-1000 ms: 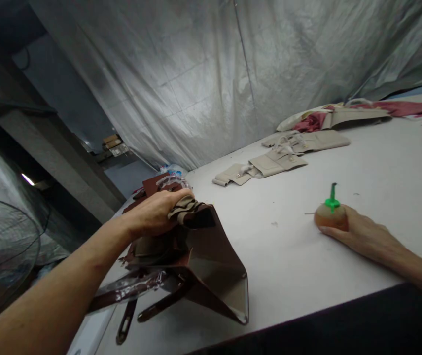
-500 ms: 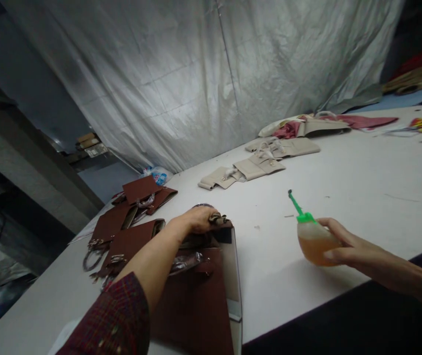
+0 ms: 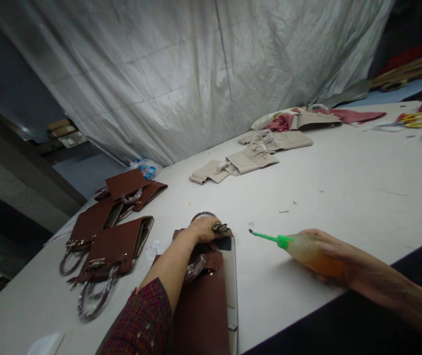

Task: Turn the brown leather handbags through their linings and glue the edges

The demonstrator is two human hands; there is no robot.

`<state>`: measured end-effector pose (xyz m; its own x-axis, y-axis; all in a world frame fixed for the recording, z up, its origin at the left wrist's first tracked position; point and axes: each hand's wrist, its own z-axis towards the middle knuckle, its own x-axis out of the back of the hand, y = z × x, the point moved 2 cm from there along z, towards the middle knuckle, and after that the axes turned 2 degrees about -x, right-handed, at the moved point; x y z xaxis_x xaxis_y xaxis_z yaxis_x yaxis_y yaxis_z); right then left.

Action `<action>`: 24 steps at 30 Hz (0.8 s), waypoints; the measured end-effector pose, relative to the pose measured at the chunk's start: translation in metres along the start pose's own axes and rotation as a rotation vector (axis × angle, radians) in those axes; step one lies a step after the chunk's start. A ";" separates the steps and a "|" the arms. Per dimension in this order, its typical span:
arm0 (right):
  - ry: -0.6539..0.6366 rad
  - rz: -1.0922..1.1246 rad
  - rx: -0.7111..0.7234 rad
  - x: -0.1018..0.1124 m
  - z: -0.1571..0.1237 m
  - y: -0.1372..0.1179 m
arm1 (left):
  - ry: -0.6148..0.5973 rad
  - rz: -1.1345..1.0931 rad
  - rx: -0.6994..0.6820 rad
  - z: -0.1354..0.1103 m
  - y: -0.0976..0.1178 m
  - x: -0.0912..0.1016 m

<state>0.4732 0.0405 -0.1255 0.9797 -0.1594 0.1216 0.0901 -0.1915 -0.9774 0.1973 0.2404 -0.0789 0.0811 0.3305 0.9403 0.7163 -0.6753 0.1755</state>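
Observation:
A brown leather handbag (image 3: 203, 301) lies flat on the white table (image 3: 344, 187) in front of me. My left hand (image 3: 203, 229) is closed on the bag's far end, gripping a folded beige and brown flap there. My right hand (image 3: 329, 246) holds a squeeze bottle (image 3: 312, 254) of amber liquid tipped on its side. Its green nozzle (image 3: 266, 237) points left toward the bag's top edge, a short gap away.
Three more brown handbags (image 3: 111, 231) with plastic-wrapped handles lie at the left. Beige bag pieces (image 3: 248, 158) and red and beige material (image 3: 307, 118) sit farther back. Yellow-handled scissors (image 3: 421, 118) lie at the far right. A grey tarp (image 3: 196, 74) hangs behind the table.
The bag went from held up and open to lying flat. My right hand lifted the bottle off the table and tipped it so the nozzle points left at the bag.

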 end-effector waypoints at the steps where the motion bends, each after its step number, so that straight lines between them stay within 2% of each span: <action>1: -0.058 0.113 -0.067 0.000 0.004 -0.001 | 0.008 -0.009 0.006 0.000 -0.001 -0.001; 3: -0.138 0.280 -0.159 -0.006 0.011 -0.003 | 0.022 -0.035 0.022 -0.001 -0.004 -0.003; 5: -0.151 0.291 -0.153 -0.015 0.016 -0.006 | 0.028 -0.075 0.033 -0.001 -0.005 -0.005; 7: -0.124 0.216 -0.112 -0.025 0.021 -0.011 | 0.022 -0.121 0.032 -0.002 -0.006 -0.007; 13: 0.026 -0.275 0.044 -0.044 0.033 -0.032 | -0.005 -0.232 0.044 -0.006 -0.006 -0.009; 17: 0.013 -0.296 0.133 -0.056 0.041 -0.041 | 0.001 -0.250 0.056 -0.007 -0.006 -0.009; 24: -0.019 -0.417 0.296 -0.067 0.061 -0.042 | 0.015 -0.214 0.043 -0.007 -0.007 -0.008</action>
<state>0.4143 0.1182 -0.1036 0.8526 -0.1100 0.5109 0.5180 0.0477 -0.8541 0.1869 0.2372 -0.0859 -0.0862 0.4536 0.8871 0.7454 -0.5614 0.3595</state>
